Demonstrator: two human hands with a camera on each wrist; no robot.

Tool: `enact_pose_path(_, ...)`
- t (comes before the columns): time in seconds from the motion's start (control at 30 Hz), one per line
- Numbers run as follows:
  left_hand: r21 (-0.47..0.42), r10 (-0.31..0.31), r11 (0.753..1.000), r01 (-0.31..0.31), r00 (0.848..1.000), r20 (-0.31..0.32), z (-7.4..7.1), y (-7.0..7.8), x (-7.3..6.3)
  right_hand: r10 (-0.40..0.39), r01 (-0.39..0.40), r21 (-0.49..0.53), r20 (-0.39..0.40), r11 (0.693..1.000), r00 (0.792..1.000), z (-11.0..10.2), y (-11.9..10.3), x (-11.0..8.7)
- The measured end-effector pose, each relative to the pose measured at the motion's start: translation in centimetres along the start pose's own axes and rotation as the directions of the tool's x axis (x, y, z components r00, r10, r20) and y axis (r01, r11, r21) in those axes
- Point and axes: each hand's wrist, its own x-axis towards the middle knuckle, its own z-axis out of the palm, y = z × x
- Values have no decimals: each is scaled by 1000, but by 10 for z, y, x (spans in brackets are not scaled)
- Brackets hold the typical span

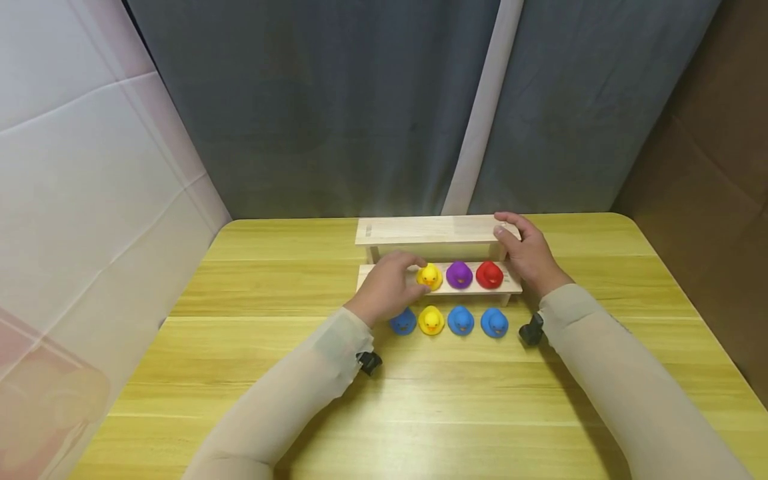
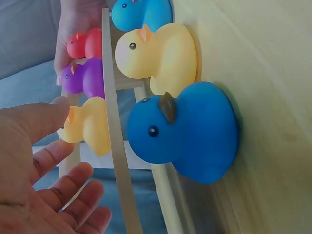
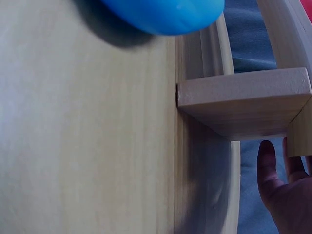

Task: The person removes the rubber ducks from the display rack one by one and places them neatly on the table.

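Left grip (image 1: pixel 390 287) pinching, thumb and forefinger together round the head of the rear yellow duck (image 1: pixel 429 278)! That duck sits on the lower shelf (image 1: pixel 511 285), leftmost of 3, beside the purple duck (image 1: pixel 459 275) and the red duck (image 1: pixel 489 275). Sensible hold, I'd say: the head is the handiest part to catch, and light fingers should spare its neighbours. Over to the right grip (image 1: pixel 528 257): thumb and fingers at the right end of the upper shelf (image 1: pixel 426 230), perhaps steadying it, though whether they clamp the wood I cannot tell. No boxes or bowls in play; the lower shelf does the carrying. Down on the tabletop (image 1: pixel 240 300), 4 more in a row: left blue duck (image 1: pixel 403 321), front yellow duck (image 1: pixel 431 321), middle blue duck (image 1: pixel 461 321), right blue duck (image 1: pixel 495 323), beaks toward the person, probably lined up for easy viewing.
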Motion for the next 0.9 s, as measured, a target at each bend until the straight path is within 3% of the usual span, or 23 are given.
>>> enact_pose_path(0.5, 21, 18, 1000, -18, 1000, 15, 3, 3, 7, 41, -42, 11, 16, 999, 999, 1, -12, -6)
enact_pose_path(0.9, 35, 30, 999, -30, 1000, -8, 2, 3, 3, 33, -33, 11, 3, 999, 999, 0, 2, 1)
